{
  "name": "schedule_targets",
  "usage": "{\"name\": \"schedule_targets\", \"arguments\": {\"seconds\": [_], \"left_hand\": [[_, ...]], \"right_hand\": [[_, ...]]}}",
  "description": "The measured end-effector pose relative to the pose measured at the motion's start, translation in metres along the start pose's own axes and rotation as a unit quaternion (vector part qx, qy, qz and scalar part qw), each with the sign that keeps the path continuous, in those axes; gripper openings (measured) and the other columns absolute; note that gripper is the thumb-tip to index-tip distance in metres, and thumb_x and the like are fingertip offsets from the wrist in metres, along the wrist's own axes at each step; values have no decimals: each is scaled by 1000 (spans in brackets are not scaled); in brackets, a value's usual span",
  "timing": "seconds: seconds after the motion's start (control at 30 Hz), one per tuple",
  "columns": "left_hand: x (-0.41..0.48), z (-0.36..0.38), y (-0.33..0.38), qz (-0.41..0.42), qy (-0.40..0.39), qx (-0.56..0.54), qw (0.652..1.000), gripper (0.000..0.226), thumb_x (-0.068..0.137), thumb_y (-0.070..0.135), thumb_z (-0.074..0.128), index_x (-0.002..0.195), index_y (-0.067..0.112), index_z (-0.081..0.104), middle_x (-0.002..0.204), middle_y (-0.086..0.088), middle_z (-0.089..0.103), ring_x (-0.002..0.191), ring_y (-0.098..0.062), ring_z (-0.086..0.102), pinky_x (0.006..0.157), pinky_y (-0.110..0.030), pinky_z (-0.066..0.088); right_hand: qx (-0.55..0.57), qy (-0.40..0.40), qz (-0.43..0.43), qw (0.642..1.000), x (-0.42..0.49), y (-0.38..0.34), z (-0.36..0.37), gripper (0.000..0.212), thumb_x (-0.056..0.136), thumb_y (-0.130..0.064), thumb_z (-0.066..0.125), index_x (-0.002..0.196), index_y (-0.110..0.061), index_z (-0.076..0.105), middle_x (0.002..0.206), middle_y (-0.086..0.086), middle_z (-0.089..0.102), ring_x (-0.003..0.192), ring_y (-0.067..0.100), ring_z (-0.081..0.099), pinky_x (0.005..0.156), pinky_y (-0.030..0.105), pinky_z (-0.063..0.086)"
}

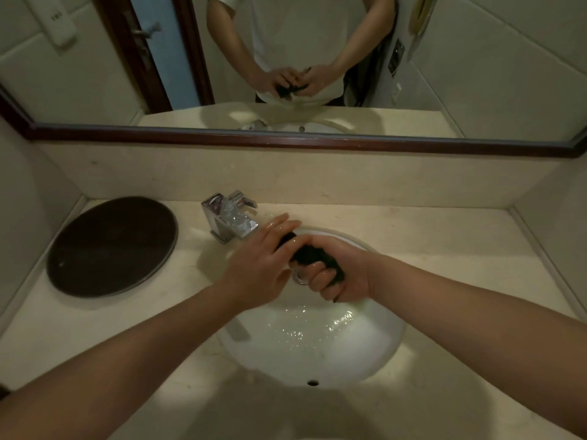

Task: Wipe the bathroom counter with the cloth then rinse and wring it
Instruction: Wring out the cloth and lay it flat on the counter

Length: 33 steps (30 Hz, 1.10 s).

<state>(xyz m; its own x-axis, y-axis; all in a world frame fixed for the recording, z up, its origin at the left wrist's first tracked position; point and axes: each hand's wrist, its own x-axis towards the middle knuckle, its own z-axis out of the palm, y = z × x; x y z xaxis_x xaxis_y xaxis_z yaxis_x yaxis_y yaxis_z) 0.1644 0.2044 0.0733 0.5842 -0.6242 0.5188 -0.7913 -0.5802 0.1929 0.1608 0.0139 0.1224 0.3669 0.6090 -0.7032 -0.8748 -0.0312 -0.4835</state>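
Note:
A dark wet cloth [306,254] is bunched into a roll above the white sink basin [365,354]. My right hand [336,271] grips the near end of the cloth, fingers curled tightly round it. My left hand [263,265] holds the far end, close to the chrome faucet [228,217]. Both hands look wet. Water glistens in the bottom of the basin. The beige counter [444,249] surrounds the sink.
A round dark tray [111,246] lies on the counter at the left. A mirror with a dark wooden frame [286,139] runs along the back wall and reflects my hands with the cloth. Walls close in the counter on both sides.

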Motion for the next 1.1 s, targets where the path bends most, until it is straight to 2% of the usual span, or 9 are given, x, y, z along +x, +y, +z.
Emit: {"name": "schedule_targets", "arguments": {"seconds": [0.1, 0.2, 0.3, 0.4, 0.53, 0.67, 0.8, 0.97, 1.1], "left_hand": [[18, -8, 0, 43, 122, 17, 991, 43, 98, 40, 36, 115, 4, 53, 117, -20, 57, 111, -36, 56, 97, -44, 46], [30, -20, -2, 61, 115, -15, 991, 57, 99, 50, 22, 104, 4, 56, 99, -21, 67, 87, -33, 63, 73, -38, 52], [37, -24, -4, 41, 57, 22, 997, 34, 96, 31, 46, 99, 2, 64, 94, -17, 72, 78, -31, 68, 62, -36, 56], [43, -23, -2, -4, -8, 60, 998, 18, 78, 16, 48, 77, 4, 61, 63, -13, 63, 51, -33, 61, 41, -32, 44], [57, -33, 9, -134, -204, 140, 960, 18, 87, 22, 54, 98, 9, 60, 90, -14, 68, 84, -36, 66, 60, -33, 40], [63, -36, 9, -174, -258, 94, 946, 13, 87, 26, 51, 84, 18, 60, 83, -10, 64, 83, -35, 63, 62, -33, 43], [61, -32, 4, -229, -315, 17, 921, 27, 81, 20, 50, 56, 18, 40, 57, -1, 46, 61, -30, 54, 54, -29, 38], [61, -24, 8, -290, -320, -111, 895, 35, 84, 13, 54, 51, 15, 44, 49, -4, 46, 48, -19, 43, 45, -26, 29], [61, -20, 7, -324, -351, -187, 859, 31, 79, 18, 57, 49, 15, 48, 45, -7, 50, 41, -23, 47, 47, -25, 40]], "right_hand": [[63, -147, 12, 987, -5, 4, 16, 35, 90, -48, 44, 78, -17, 55, 48, -12, 37, 34, 1, 27, 31, 13, 15], [62, -166, 2, 984, -11, 2, 27, 38, 93, -50, 38, 76, -19, 51, 47, -12, 34, 36, 2, 20, 30, 13, 17], [-16, -38, -13, 999, -18, -8, 35, 35, 91, -47, 34, 69, -23, 46, 49, -11, 28, 33, 3, 21, 34, 13, 10], [-113, 85, -37, 989, -20, -13, 33, 28, 88, -41, 33, 69, -22, 42, 56, -8, 25, 36, 6, 19, 37, 14, 10], [-222, 232, -81, 944, -14, -12, 39, 34, 92, -36, 27, 68, -17, 43, 50, -1, 35, 37, 13, 25, 42, 16, 14], [-495, 336, -166, 784, -5, -12, 40, 30, 102, -21, 24, 87, -10, 47, 72, 12, 49, 53, 22, 42, 55, 24, 36], [-595, 343, -238, 687, 0, -14, 31, 35, 103, -19, 24, 92, -5, 54, 86, 20, 56, 78, 34, 53, 72, 35, 43], [-725, 303, -320, 529, 8, -24, 10, 45, 94, -34, 20, 70, -16, 54, 77, 16, 67, 62, 28, 48, 60, 30, 32], [-773, 277, -349, 451, 6, -25, -2, 60, 81, -48, 13, 82, -14, 61, 71, 17, 66, 59, 35, 52, 57, 32, 34]]}}
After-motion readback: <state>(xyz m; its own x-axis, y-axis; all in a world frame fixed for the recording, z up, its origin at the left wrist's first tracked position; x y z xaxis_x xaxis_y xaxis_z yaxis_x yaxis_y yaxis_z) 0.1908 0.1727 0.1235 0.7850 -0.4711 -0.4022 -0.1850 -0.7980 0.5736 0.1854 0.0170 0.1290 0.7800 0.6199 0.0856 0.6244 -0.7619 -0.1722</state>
